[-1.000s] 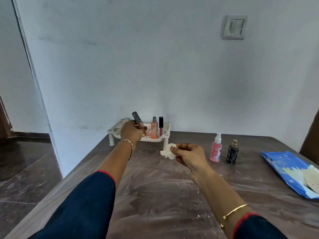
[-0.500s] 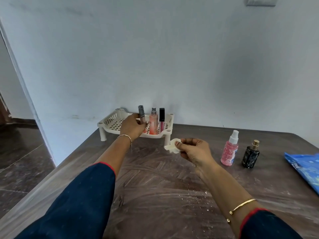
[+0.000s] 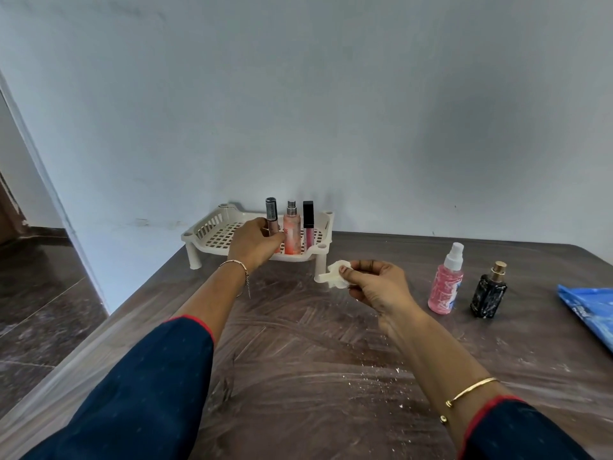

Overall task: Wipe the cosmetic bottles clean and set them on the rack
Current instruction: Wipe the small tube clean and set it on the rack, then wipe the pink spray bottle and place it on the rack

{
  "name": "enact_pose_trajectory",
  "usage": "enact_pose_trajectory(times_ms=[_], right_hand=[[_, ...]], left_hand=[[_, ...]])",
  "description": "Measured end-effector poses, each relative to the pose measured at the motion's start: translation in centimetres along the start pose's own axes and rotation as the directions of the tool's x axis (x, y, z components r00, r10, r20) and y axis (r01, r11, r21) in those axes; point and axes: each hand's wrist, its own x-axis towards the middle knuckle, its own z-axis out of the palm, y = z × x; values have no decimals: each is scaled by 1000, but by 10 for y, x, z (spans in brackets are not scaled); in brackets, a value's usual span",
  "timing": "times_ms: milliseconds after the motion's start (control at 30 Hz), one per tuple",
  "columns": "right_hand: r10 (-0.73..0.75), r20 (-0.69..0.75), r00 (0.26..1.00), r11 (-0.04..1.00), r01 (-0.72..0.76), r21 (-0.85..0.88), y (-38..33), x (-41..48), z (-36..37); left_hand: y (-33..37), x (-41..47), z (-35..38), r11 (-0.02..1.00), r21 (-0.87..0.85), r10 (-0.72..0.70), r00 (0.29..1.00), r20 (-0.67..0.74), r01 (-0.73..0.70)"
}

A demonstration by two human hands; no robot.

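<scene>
A cream plastic rack (image 3: 212,231) stands on short legs at the table's far edge against the wall. On it stand a peach spray bottle (image 3: 292,232) and a black-capped pink lip gloss tube (image 3: 308,223). My left hand (image 3: 253,242) holds a grey-capped tube (image 3: 271,214) upright on the rack, just left of the peach bottle. My right hand (image 3: 376,284) pinches a small crumpled white wipe (image 3: 336,275) in front of the rack's right leg. A pink spray bottle (image 3: 445,285) and a black perfume bottle (image 3: 490,292) stand on the table to the right.
A blue wipes packet (image 3: 588,310) lies at the right edge. The dark wooden table (image 3: 315,366) is streaked with white dust and crumbs. A grey wall rises right behind the rack. At left the table edge drops to a dark tiled floor (image 3: 39,293).
My left hand has lowered the grey-capped tube from a tilt above the rack to upright on it beside the peach bottle. The view has tilted down and shifted.
</scene>
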Motion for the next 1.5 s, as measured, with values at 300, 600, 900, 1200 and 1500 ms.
enact_pose_trajectory(times_ms=[300,600,900,1200,1500], right_hand=[[-5,12,1000,1000,5,7,-1,-4,-7],[-36,9,999,999,36,-7,-12,-15,-17],[-75,-51,996,997,77,22,-23,-29,-62],[-61,-129,990,996,70,60,-24,-42,-119],[-57,-220,974,986,89,138,-20,-58,-141]], left_hand=[[0,-2,-1,997,-48,-64,998,8,65],[42,-20,-8,976,-63,144,840,-523,-207],[125,-52,41,887,-70,427,868,-251,-457],[166,-71,104,811,-6,564,780,272,-585],[165,-81,103,798,84,573,795,200,-597]])
